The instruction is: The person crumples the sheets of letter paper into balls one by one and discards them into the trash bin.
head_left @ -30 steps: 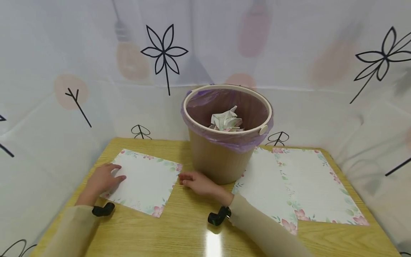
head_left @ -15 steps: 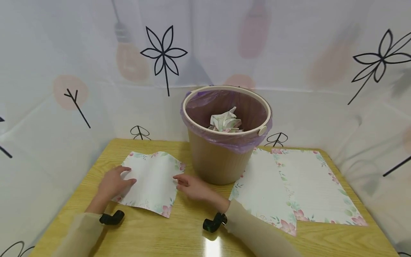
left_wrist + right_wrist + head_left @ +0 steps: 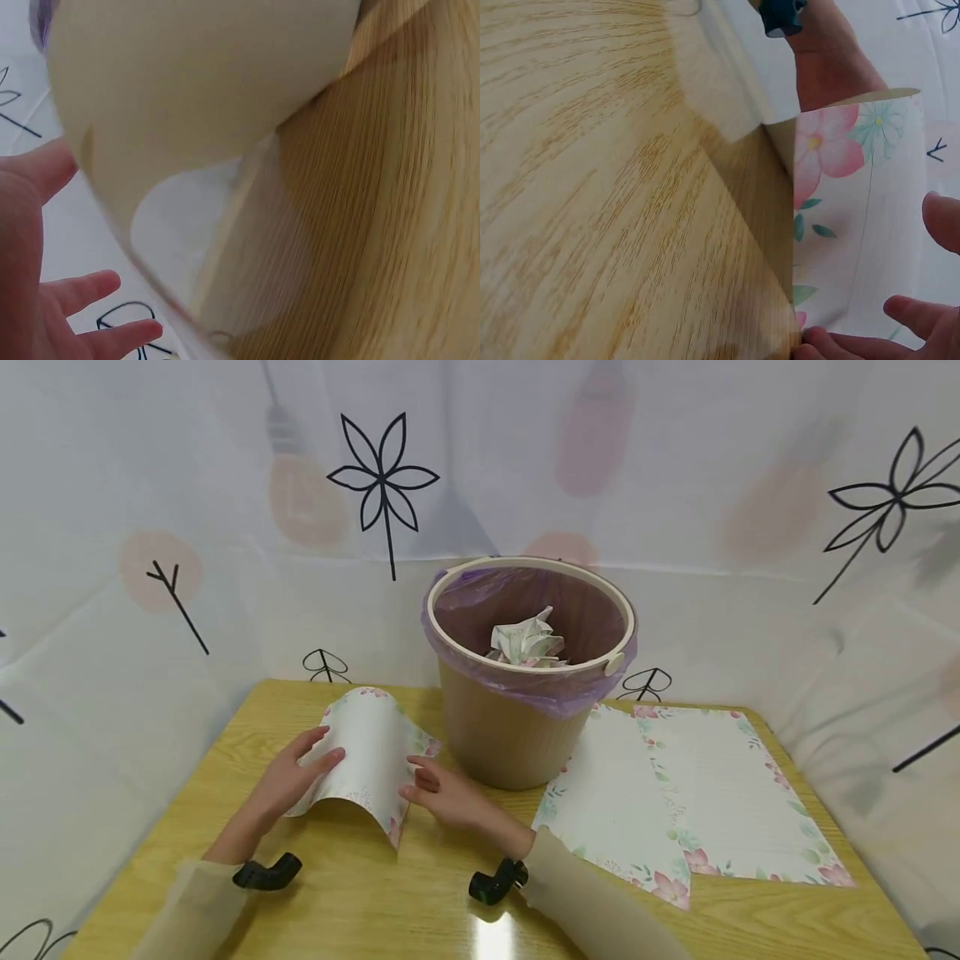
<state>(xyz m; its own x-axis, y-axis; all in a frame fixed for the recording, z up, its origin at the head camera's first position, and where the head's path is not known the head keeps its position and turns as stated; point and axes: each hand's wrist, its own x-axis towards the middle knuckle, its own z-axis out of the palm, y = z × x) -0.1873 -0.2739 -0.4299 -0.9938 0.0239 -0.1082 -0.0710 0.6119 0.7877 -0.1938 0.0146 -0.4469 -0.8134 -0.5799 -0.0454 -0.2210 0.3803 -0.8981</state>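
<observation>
A white sheet of paper with a pink-and-green flower border (image 3: 367,752) stands bowed up into an arch between the two hands. My left hand (image 3: 292,775) lies against its left side with fingers spread, thumb apart. My right hand (image 3: 457,795) is at the opposite edge, fingers loosely bent, fingertips right at the paper. In the left wrist view the pale underside of the sheet (image 3: 202,82) curves over the table beside the spread fingers (image 3: 82,292). The right wrist view shows the flowered side (image 3: 855,225) with the right fingers (image 3: 922,319) along it.
A beige bin (image 3: 491,735) with a purple liner stands behind the right hand. Crumpled flowered paper (image 3: 525,643) lies inside it. Two flat flowered sheets overlap at right, the inner one (image 3: 607,802) and the outer one (image 3: 742,793). A patterned cloth (image 3: 225,485) hangs behind the wooden table (image 3: 360,910).
The sheet was flat, then slightly rippled, and now arches high. My left hand has moved right and forward with its side; my right hand has shifted slightly left.
</observation>
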